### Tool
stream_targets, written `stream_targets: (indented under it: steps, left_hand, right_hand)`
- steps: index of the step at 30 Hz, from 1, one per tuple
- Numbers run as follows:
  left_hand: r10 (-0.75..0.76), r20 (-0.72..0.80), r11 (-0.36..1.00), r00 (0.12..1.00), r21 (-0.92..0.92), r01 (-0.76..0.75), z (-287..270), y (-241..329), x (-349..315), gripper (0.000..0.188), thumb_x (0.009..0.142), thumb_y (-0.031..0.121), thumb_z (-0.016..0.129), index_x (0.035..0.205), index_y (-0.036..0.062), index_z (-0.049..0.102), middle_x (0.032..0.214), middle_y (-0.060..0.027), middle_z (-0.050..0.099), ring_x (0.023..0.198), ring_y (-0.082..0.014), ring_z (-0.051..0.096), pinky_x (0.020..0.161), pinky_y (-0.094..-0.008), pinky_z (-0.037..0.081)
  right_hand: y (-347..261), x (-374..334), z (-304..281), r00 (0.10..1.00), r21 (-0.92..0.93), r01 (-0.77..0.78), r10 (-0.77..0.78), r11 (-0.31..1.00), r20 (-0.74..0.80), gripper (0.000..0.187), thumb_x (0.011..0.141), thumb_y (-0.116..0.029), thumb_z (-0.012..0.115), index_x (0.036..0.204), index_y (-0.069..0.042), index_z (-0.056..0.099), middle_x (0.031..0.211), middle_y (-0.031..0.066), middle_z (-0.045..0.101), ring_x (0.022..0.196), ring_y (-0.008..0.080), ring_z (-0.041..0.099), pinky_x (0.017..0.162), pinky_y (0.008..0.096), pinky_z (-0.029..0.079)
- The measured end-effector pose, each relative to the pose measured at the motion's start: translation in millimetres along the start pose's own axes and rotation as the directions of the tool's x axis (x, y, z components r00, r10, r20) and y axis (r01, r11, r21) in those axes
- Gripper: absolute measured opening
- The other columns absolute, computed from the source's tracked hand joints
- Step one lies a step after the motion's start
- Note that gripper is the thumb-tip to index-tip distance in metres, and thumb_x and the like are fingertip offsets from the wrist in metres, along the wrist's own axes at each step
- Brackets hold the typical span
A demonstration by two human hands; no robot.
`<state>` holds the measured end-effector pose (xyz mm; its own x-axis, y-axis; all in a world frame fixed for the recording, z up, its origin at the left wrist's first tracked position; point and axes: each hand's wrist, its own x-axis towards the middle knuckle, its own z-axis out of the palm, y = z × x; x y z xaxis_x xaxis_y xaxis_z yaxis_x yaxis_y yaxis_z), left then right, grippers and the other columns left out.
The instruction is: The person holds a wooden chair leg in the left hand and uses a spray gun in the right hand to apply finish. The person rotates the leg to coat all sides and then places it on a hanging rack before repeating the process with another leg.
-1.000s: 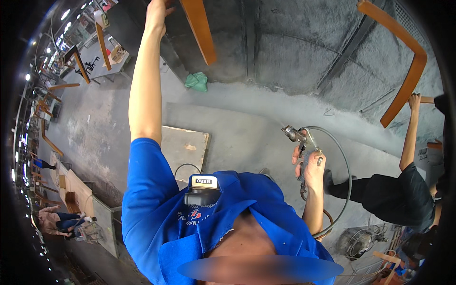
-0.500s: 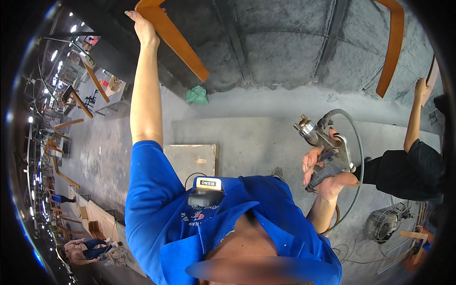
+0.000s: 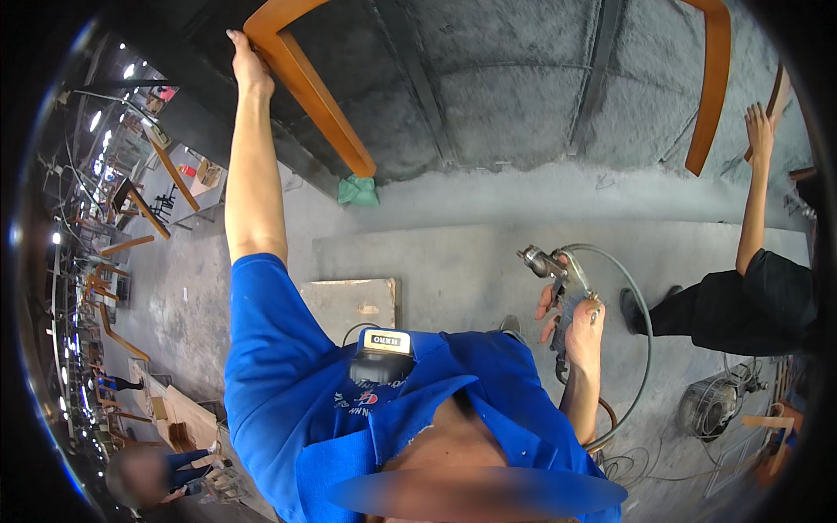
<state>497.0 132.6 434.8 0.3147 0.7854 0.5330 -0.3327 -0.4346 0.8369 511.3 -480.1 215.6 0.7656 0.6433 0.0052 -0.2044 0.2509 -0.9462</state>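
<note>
- Nearest to us is our own blue shirt (image 3: 288,383), with a small black device (image 3: 381,357) clipped at the chest.
- Our right hand (image 3: 577,324) has its fingers (image 3: 545,307) wrapped tight around the grip of a metal spray gun (image 3: 558,279), held just in front of the body with its nozzle pointing left.
- A grey hose (image 3: 641,349) loops from the spray gun out to the right and curves back down past our forearm.
- Below us lies a grey concrete floor (image 3: 471,261), dusted pale, with a flat brown board (image 3: 349,301) lying on it just beyond our chest.
- A metal fan (image 3: 711,405) stands on the floor at the lower right, near loose cables.
- Our left arm stretches far up; the left hand (image 3: 248,70) closes its fingers on the top corner of a brown wooden chair frame (image 3: 314,87), which hangs tilted before a dark, rough wall (image 3: 506,78).
- A green rag (image 3: 357,190) sits at the lower end of that frame, where the wall meets the floor.
- To the right, another person in black (image 3: 750,301) reaches up beside a second wooden frame (image 3: 711,87), well apart from ours.
- Far left, the workshop runs on, with more wooden frames (image 3: 131,209), ceiling lights and a crouching person (image 3: 139,475) at the lower edge.
</note>
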Motion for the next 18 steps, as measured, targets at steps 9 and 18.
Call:
stream_targets:
  steps: [9,18]
  left_hand:
    - [0.224,0.59,0.961,0.775,-0.002,-0.276,79,126,-37,0.105,0.093,0.086,0.024,0.133,-0.0042,0.06,0.11,-0.0193,0.074,0.11,-0.0281,0.067,0.098,-0.0404,0.052]
    - [0.383,0.591,0.908,0.71,-0.1,-0.407,109,144,-82,0.083,0.101,0.074,0.031,0.107,0.0008,0.071,0.087,-0.0157,0.073,0.087,-0.0255,0.071,0.077,-0.0354,0.058]
  right_hand:
    - [-26,30,20,0.967,0.373,0.236,-0.255,0.897,0.002,0.113,0.08,-0.087,0.05,0.149,0.003,0.045,0.084,0.0124,0.061,0.067,0.0197,0.061,0.042,0.0259,0.051]
    - [24,41,-19,0.989,-0.091,0.07,-0.081,0.993,-0.126,0.087,0.098,-0.073,0.044,0.15,-0.003,0.048,0.087,0.0077,0.059,0.068,0.0128,0.056,0.04,0.0235,0.042]
